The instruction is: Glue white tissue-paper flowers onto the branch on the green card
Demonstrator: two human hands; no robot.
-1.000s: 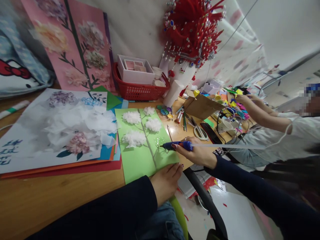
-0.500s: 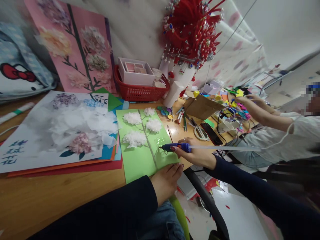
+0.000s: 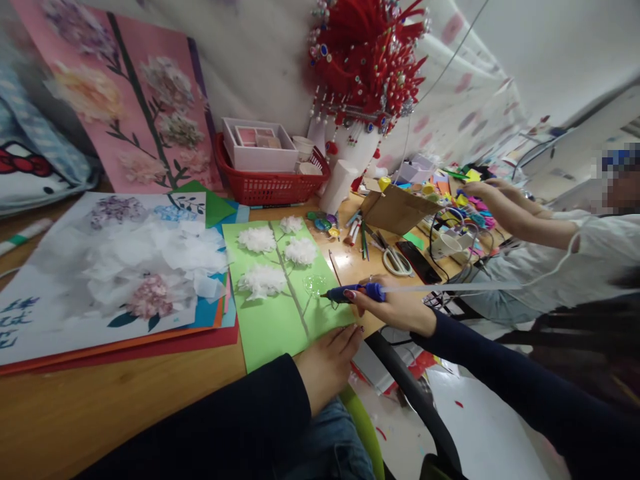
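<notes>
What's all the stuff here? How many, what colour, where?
Table: one, brown, across the middle.
Card: one, light green, on the table.
Fluffy flowers: four, white, on the card.
Glue patch: one, clear, on the card.
Glue gun: one, blue, over the card.
Flower sheet: one, mostly white, left.
Flower board: one, pink, back left.
Basket: one, red, back centre.
Headdress: one, red, back centre.
Scissors: one pair, white-handled, right.
Craft bits: uncountable, mixed colours, right.
Other person: one, white top, far right.
Left fingers: one set, navy-sleeved, on the card.
Right fingers: one set, navy-sleeved, around the glue gun.
</notes>
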